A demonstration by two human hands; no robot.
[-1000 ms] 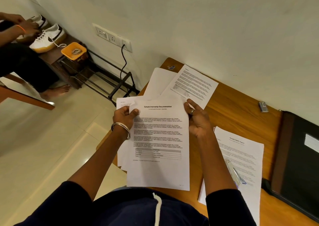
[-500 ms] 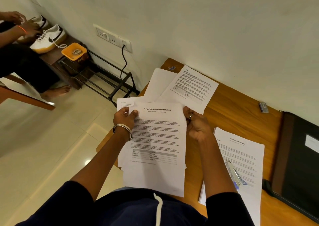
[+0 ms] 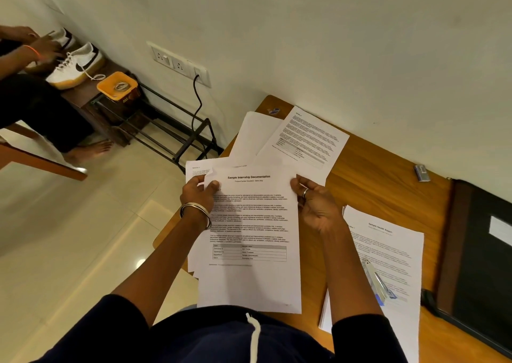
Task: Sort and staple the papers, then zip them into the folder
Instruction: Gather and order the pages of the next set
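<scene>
Stapler [image 3: 377,285] on papers [image 3: 393,251]; folder [image 3: 482,265] right

Against the wall stands a black metal rack [image 3: 177,124] beside a dark wooden shelf [image 3: 83,96] bearing white sneakers [image 3: 74,67] and an orange tub [image 3: 117,85], a black cable [image 3: 197,99] hangs from the wall sockets [image 3: 178,63], and another person's bare foot [image 3: 91,149] rests on the floor tiles

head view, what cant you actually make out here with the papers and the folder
- Sheets under the internship page: head view, the top page hides their text and count.
- Health report stack: the bottom edge and right arm cover parts.
- Black folder: the right edge cuts it off; no zip visible.
- Stapler: blurred, small.
- Body text: too small.
</scene>
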